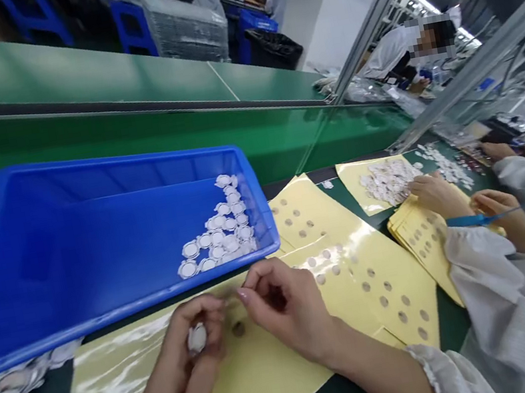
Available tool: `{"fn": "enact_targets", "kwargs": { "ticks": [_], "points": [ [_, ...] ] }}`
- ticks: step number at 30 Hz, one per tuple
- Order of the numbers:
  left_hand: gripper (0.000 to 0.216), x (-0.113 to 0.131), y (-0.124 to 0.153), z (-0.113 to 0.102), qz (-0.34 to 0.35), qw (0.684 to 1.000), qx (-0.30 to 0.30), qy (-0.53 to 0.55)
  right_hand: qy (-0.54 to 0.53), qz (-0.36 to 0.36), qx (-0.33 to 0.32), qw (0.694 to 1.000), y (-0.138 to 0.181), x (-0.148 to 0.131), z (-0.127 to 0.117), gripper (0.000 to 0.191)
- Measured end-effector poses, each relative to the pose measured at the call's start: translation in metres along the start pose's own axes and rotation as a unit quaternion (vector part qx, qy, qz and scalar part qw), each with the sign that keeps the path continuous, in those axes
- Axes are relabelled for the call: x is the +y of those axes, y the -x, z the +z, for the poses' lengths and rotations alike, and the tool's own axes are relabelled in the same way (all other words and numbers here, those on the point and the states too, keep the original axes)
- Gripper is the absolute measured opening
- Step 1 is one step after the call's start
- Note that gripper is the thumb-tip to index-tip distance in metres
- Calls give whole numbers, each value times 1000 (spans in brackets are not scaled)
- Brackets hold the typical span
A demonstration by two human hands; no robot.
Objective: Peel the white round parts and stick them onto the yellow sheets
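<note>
Currently the left hand [182, 373] is pinching a small white round sticker [196, 337] over the glossy yellow backing sheet [255, 387], the right hand [287, 307] is closing empty fingertips beside it; the blue plastic bin [50, 261] behind the sheet is holding only 1 corner's worth, so collecting looks early.

Left hand [190, 365] and right hand [287, 307] meet, fingertips pinched in a close grip
</note>
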State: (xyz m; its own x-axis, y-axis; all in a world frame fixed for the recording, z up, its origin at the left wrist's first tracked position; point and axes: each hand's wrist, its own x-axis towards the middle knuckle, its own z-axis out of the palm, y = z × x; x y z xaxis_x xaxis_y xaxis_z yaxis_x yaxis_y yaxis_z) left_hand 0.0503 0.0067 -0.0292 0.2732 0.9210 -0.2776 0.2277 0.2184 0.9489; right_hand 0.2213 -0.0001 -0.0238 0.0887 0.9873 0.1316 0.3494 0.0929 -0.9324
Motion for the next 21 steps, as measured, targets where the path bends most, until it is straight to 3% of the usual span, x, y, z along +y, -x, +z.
{"fn": "enact_targets", "kwargs": {
  "ticks": [6,10,15,21],
  "points": [
    [30,6,-14,3,2,991,-71,114,-58,-8,17,998,9,-5,5,13],
    [46,6,-17,1,-36,983,-75,166,-92,12,-7,996,11,-5,8,13],
    [39,7,-14,2,-61,976,-117,171,-122,7,11,992,12,-4,10,12],
    [34,1,-12,3,-34,984,-79,158,-171,66,9,983,14,-5,13,17]
  ]
}}
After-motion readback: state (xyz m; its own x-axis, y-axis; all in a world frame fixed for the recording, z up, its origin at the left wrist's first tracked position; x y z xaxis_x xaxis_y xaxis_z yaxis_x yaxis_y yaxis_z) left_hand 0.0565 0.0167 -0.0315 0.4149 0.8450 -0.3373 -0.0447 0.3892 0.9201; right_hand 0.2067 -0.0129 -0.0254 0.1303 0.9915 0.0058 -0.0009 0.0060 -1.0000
